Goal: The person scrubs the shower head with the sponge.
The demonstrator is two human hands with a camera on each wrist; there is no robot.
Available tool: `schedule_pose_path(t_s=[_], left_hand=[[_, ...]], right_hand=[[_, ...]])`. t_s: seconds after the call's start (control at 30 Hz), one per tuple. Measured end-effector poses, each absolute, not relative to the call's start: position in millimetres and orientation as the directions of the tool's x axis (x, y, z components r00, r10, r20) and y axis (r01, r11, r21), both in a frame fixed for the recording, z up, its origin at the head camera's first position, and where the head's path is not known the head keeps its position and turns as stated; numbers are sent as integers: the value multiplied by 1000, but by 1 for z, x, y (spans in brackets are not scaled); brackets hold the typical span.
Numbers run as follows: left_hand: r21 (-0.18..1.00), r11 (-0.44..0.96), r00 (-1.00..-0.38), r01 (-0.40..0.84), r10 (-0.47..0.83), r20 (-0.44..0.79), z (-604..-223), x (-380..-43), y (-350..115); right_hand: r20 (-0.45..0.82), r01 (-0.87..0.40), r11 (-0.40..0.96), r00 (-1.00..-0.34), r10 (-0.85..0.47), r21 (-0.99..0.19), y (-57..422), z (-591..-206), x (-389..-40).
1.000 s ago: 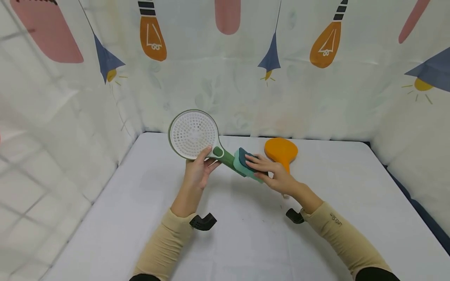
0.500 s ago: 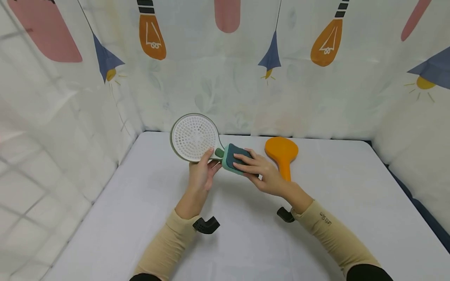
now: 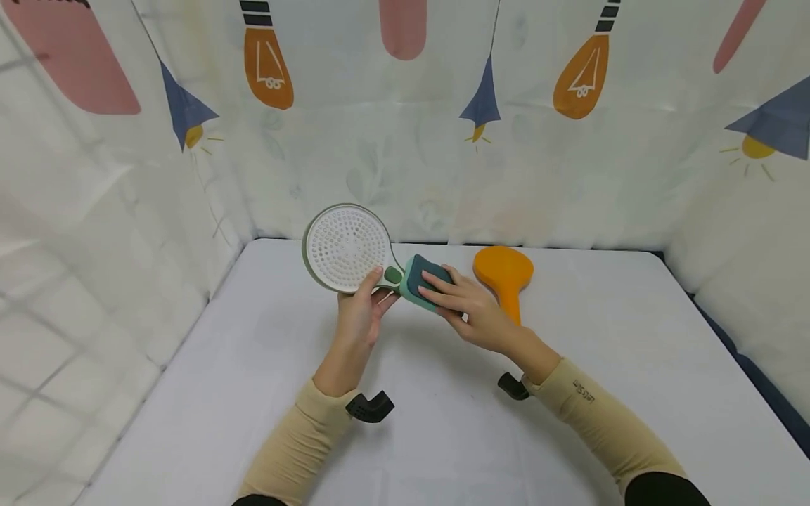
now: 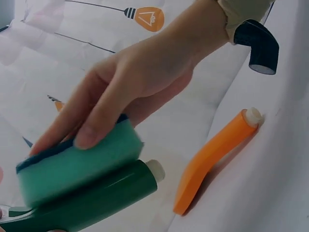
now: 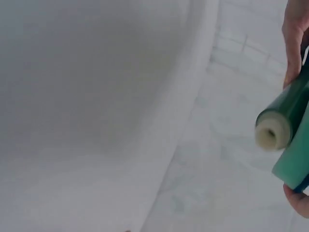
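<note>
A green shower head (image 3: 348, 247) with a round white nozzle face is held up by my left hand (image 3: 356, 320), thumb at the front by the neck, fingers behind. My right hand (image 3: 474, 309) grips a sponge (image 3: 418, 281), light green with a dark blue-green layer, against the shower head's handle. In the left wrist view the sponge (image 4: 82, 164) lies along the green handle (image 4: 106, 193), its dark side under the fingers. The right wrist view shows the handle's hollow pale end (image 5: 271, 131) beside the sponge (image 5: 294, 164).
An orange shower head (image 3: 504, 270) lies on the white table (image 3: 443, 436) behind my right hand, its handle partly hidden by it. A pale curtain (image 3: 380, 140) printed with lamps and bulbs rises at the table's back edge.
Over the second, the sponge in my right hand moves left, from the handle's lower end up toward the neck. The shower head dips slightly and stays in my left hand.
</note>
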State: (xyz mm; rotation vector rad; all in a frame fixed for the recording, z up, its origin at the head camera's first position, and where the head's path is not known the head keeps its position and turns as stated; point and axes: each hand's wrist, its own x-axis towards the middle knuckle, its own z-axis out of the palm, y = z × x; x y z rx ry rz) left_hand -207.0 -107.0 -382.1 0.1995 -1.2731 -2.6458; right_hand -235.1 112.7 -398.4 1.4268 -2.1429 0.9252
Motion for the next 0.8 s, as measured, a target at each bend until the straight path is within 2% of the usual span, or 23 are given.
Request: schedule_pose_path(t_s=[0.17,0.3,0.47,0.6,0.8], left_hand=[[756,-645,-974,108,-222,-50,-384,-205,-104],[740,-664,-964,105,-250,-88,-383,-205,-104],[739,-664,-958,116,-270,-92,-380,-208,-108],[748,-651,-959,133,-275,-69,-375,-208,-113],[737,-661,-958,138,-279,-71,-371,-207,-116]], right_hand=[[644,-934,318,-344,-683,-162,95,-391,-233],[633,-946,321,-272,-725,-39,95,-394,-229],[614,-951,308,-219,-758,41,106,-401,-227],[613,-951,310,-250,-750,-9,117,-404,-228],[636,-931,268,-366,-680,-249,135,-403,-233]])
